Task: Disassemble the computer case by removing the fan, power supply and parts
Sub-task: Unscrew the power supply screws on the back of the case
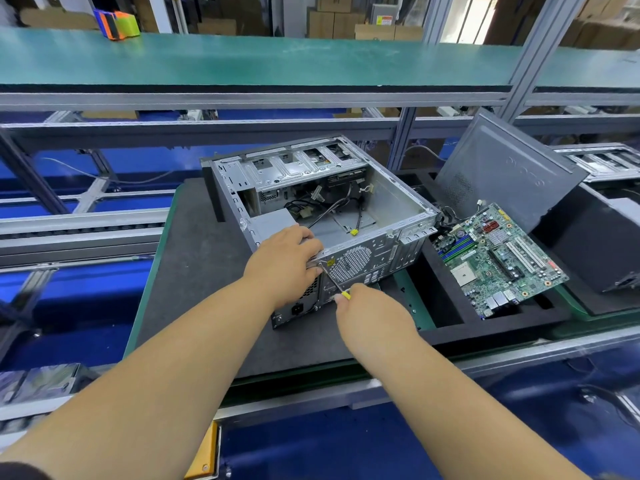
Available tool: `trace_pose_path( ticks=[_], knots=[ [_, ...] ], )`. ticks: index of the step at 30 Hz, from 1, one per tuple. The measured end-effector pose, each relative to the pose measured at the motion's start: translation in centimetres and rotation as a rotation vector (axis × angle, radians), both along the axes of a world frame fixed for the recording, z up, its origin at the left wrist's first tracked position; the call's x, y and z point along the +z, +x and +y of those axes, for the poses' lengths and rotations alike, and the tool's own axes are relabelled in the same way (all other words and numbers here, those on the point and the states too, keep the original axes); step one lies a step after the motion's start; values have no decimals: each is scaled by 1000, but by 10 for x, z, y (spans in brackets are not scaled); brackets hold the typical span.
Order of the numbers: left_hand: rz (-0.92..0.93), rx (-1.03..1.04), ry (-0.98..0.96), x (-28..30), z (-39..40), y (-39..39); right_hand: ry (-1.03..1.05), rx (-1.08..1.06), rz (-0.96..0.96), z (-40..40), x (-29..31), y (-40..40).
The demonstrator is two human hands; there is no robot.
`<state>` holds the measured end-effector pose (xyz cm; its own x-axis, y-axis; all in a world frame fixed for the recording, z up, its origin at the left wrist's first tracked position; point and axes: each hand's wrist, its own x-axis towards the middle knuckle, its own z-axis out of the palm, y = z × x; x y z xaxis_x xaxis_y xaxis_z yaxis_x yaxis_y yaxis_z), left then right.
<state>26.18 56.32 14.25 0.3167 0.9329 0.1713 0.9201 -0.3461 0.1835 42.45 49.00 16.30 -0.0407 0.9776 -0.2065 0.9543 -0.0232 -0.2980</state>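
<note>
Left hand curled over the near top edge of the case, gripping the rim at approx 9 o'clock of the rear grille, prob to stop the case sliding while the tool turns. Case sits mid-worktop on the dark mat, open side up; long axis runs from 5 o'clock (rear panel, twd the person) to 11 o'clock (front bezel). PSU still inside at the near-left corner, its socket showing on the rear panel below the left hand. Right hand pinches the yellow handle of a screwdriver, fingers closed round it; shaft points up-left twd 11 o'clock, tip at a rear-panel spot just beside the left hand, likely a PSU screw, though the screw itself is too small to tell. Loose cables lie in the case w/ no board. At 3 o'clock, board already out, resting tilted in a foam tray; side panel leans behind it
</note>
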Motion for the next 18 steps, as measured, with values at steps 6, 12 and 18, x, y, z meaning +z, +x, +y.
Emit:
trace_pose_path(
  ticks=[6, 12, 18],
  knots=[
    [6, -3, 1, 1, -1, -1, -742, -411, 1360, 12, -4, 32],
    [20, -2, -2, 1, 0, 0, -938, -392, 1717, 9, -16, 34],
    [9, 3, 4, 0, 0, 0, -781, -349, 1641, 7, -19, 27]
  ],
)
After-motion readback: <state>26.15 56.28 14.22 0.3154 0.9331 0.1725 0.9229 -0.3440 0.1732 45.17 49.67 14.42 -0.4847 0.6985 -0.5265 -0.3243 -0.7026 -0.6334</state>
